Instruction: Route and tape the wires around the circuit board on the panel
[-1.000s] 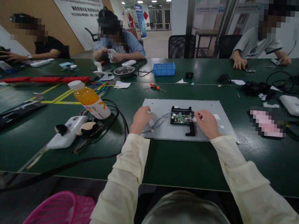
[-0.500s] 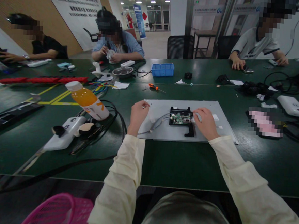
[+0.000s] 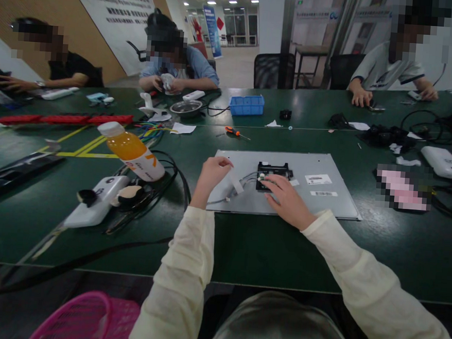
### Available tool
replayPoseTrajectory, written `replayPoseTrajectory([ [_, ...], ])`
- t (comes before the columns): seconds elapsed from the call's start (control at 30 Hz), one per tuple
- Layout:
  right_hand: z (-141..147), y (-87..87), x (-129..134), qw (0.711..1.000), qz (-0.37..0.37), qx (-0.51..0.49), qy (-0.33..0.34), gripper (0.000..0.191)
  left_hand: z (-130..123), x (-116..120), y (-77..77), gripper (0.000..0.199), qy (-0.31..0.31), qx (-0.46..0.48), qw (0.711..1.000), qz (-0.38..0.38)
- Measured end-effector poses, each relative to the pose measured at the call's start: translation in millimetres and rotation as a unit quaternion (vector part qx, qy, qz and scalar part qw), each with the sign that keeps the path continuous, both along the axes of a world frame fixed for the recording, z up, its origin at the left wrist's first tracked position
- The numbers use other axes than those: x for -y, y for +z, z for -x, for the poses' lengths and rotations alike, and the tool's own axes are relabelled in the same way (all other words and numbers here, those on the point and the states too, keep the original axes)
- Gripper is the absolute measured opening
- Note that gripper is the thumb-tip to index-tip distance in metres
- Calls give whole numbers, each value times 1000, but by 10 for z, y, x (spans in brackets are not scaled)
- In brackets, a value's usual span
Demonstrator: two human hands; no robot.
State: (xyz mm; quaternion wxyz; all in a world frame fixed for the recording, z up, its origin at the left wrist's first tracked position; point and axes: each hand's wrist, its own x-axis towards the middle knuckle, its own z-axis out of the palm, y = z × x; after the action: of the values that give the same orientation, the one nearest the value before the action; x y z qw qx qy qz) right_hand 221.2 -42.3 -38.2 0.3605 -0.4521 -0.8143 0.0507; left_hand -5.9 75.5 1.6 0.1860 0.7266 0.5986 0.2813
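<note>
My left hand (image 3: 214, 176) is closed in a pinch at the left part of a grey metal panel (image 3: 341, 206). From its fingertips hangs a pale, translucent strip of tape (image 3: 236, 181), slanting down over the grey cables (image 3: 245, 180). My right hand (image 3: 288, 198) reaches across a green circuit board (image 3: 261, 177) in a black bracket (image 3: 274, 169), hiding much of both. Its fingers are apart, with the tips near the board's left edge, where the cables arrive. Whether they touch the board I cannot tell. Two white labels (image 3: 318, 179) show on the panel's right part.
An orange drink bottle (image 3: 134, 153) and a white power bank (image 3: 96, 201) stand left, among black cables. A screwdriver (image 3: 233, 132) and blue basket (image 3: 246, 105) lie beyond the panel. A phone (image 3: 401, 188) is at right. Several people sit across the green table (image 3: 274, 250).
My right hand has moved left from the board's right side to over its left part, uncovering the labels. My left hand has shifted slightly right, and the tape strip now shows clearly below it.
</note>
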Motion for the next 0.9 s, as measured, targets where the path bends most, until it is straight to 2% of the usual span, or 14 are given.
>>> replayPoseTrajectory([
  [0.2,33,-24,4,999,5,29,18,40,-5,4,-58,17,-20,-41,999,16],
  [0.33,34,-7,11,999,7,32,15,41,-2,24,-73,17,-10,-85,995,51],
  [0.5,80,15,37,999,8,38,31,41,-28,65,-55,17,-41,-106,992,55],
  [0.73,183,18,67,990,-5,100,103,45,-58,60,-57,22,-90,-150,983,58],
  [0.9,220,-2,98,981,18,137,135,47,-47,36,-111,22,-94,-162,982,41],
])
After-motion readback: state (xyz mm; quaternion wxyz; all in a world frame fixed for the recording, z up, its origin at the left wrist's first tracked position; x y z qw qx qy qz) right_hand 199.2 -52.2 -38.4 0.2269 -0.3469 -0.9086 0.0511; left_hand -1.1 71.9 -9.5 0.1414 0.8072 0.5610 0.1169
